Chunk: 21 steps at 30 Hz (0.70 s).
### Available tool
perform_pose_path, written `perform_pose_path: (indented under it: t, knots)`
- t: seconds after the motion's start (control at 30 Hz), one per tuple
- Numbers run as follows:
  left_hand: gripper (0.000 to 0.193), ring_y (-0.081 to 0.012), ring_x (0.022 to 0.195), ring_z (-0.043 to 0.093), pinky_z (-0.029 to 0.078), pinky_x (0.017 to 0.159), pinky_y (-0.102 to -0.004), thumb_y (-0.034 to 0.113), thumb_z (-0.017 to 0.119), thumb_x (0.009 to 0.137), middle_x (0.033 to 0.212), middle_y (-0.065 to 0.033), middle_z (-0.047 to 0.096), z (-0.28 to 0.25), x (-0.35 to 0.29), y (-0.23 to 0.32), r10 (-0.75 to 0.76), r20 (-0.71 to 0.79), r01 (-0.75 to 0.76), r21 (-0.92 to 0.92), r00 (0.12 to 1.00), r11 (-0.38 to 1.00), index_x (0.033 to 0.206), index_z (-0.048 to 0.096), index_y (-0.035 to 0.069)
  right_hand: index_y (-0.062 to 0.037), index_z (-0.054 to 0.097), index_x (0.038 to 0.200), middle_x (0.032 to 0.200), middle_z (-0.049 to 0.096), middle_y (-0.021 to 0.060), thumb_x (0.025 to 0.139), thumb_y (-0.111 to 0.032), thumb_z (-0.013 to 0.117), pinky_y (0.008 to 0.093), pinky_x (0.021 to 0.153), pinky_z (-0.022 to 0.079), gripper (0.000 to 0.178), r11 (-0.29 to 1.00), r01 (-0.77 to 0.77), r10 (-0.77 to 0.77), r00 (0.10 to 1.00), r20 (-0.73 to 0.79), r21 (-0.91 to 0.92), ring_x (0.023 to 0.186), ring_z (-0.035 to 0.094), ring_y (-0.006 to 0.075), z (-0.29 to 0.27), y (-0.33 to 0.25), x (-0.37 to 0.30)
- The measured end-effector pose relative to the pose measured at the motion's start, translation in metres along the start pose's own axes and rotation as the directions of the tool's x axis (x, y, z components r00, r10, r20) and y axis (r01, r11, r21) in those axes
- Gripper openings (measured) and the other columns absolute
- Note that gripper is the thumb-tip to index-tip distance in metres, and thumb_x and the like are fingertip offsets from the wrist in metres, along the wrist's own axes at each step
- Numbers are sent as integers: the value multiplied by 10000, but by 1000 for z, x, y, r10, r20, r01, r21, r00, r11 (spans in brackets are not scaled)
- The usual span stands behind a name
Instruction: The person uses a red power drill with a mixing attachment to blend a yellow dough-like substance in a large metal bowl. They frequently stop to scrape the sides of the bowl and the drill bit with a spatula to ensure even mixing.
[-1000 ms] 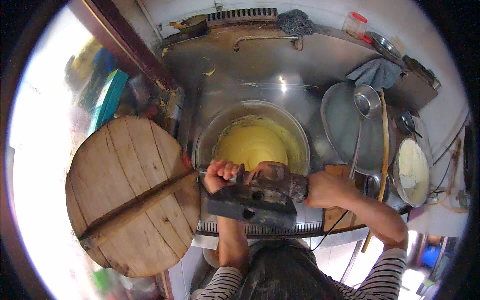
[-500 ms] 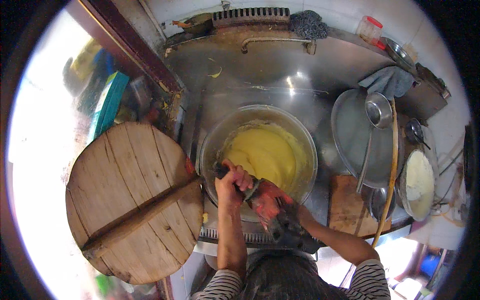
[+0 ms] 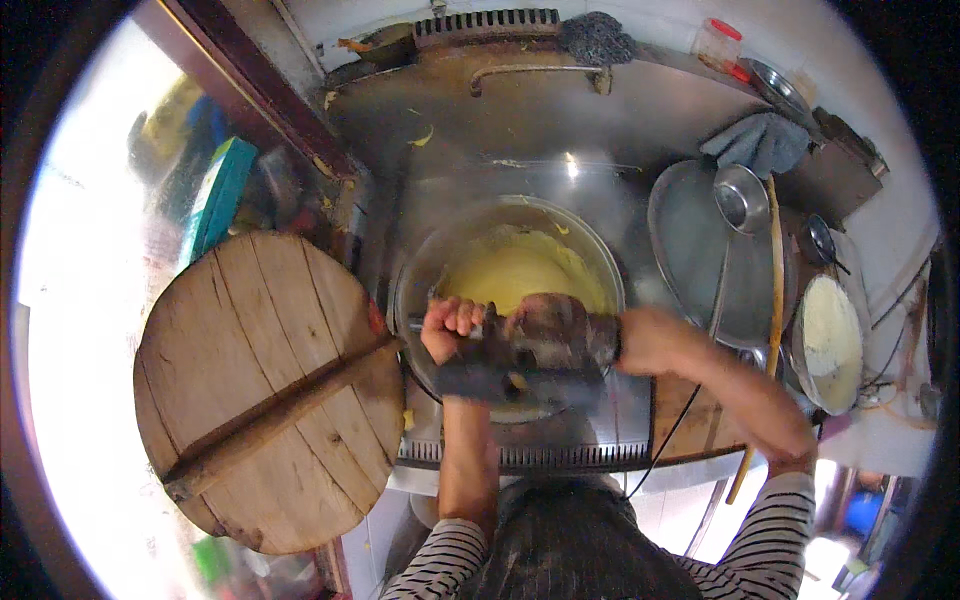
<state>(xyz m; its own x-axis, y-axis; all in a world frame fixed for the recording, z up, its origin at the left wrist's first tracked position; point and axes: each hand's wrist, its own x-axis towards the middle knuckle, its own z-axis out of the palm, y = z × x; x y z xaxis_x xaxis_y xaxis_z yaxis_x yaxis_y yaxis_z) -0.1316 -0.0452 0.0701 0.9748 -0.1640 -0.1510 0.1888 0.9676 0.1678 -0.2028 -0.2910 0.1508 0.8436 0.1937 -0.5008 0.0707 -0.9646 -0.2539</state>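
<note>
A wide metal pot (image 3: 607, 245) stands on the steel counter with thick yellow batter (image 3: 515, 268) inside. Over its near part I hold a dark, drill-like power tool (image 3: 550, 345), smeared by motion. My left hand (image 3: 453, 325) is wrapped round the handle at its left side. At the tool's right end, my right hand (image 3: 650, 342) is closed on the body, fingers partly hidden behind it. A thin black cord (image 3: 683, 427) trails from near the right hand toward me. The tool covers the near batter, and whatever lies under it is hidden.
A round wooden lid (image 3: 270, 390) with a crossbar lies left of the pot. To the right are an oval metal basin (image 3: 668, 240), a long-handled ladle (image 3: 742, 200), a wooden board (image 3: 685, 410) and a bowl of pale powder (image 3: 830, 340). A bent pipe (image 3: 540, 70) runs along the back.
The power tool has swung to lie more sideways across the pot's near part. My right hand has moved right and away from me; my left hand has shifted slightly. The whole view has tilted a little.
</note>
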Motion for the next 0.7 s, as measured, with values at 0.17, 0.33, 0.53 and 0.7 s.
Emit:
perform_pose_path:
  t: [0.17, 0.33, 0.53, 0.7]
  knots:
    - [136, -158, 497, 383, 404, 532, -294, 86, 440, 774, 556, 5, 386, 20, 1, 13, 90, -230, -69, 99, 969, 993, 649, 396, 113, 2, 618, 592, 546, 588, 133, 630, -263, 609, 370, 494, 479, 268, 992, -112, 83, 928, 364, 59, 467, 580, 223, -51, -6, 14]
    - [132, -158, 490, 367, 391, 516, -331, 44, 437, 746, 553, -12, 335, 45, 5, 16, 193, -383, -25, 402, 904, 915, 639, 371, 85, -14, 630, 630, 566, 597, 97, 690, -405, 610, 323, 536, 478, 396, 996, -46, 8, 909, 416, 82, 532, 590, 182, -3, 0, 27]
    - [117, -152, 436, 329, 369, 483, -345, 17, 461, 721, 544, -12, 329, 21, 21, 27, -83, -244, 198, 495, 966, 846, 688, 391, 104, -27, 567, 1082, 1000, 604, 68, 657, -245, 706, 339, 683, 469, 498, 358, -257, -212, 914, 347, 898, 800, 567, 151, 150, 1, 39]
    - [138, -155, 406, 336, 364, 455, -342, 3, 494, 704, 530, -15, 343, 8, 43, 50, -227, -143, 268, 537, 963, 799, 732, 402, 103, -24, 564, 1014, 799, 602, 38, 603, -151, 680, 295, 595, 465, 445, 361, -22, -248, 962, 118, 932, 664, 555, 136, 195, -51, 67]
